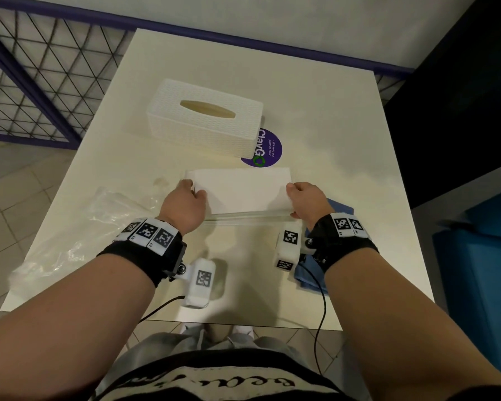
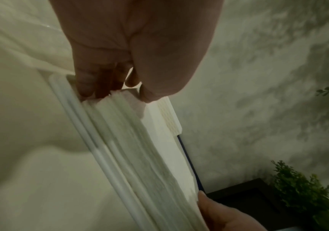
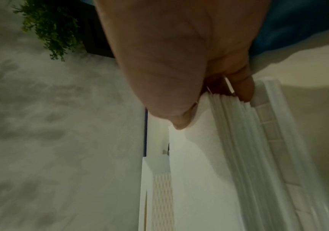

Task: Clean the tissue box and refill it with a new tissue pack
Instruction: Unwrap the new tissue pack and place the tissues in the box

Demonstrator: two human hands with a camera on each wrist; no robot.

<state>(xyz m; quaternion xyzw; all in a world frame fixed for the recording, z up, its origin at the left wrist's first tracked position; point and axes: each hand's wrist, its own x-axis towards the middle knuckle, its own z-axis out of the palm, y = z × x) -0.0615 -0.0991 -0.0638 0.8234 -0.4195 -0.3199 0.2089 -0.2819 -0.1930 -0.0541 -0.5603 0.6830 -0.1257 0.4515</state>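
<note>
The tissue box [image 1: 204,117], a white woven-pattern cover with an oval slot in its top, stands upright on the pale worktop [image 1: 330,125]; through the slot only a tan, empty-looking inside shows. Just beside the box's near right corner, partly under it, lies a round purple sticker [image 1: 265,150] that reads "ClayGO" in white and green, with the small line "Let's keep our pantries clean." Nearer the person than the box, a stack of white tissues [image 1: 243,189] sits in a shallow white tray-like base [image 1: 243,218], apart from the box. The left hand [image 1: 182,206] has its grip clamped on the stack's left end, fingers curled under the sheets and thumb on top, as the left wrist view shows; the right hand [image 1: 307,201] is clamped on the right end in the same way. In the right wrist view the base's edge shows a ribbed, ladder-like moulding next to the layered tissue edges. Left of the stack, well away from the box, a crumpled clear plastic wrapper [image 1: 78,227] lies on the worktop. A folded blue cloth [image 1: 339,209] lies under the right wrist. Both wrists wear black bands with square black-and-white coded tags. The person's shirt bears cursive lettering too cropped to read.
</note>
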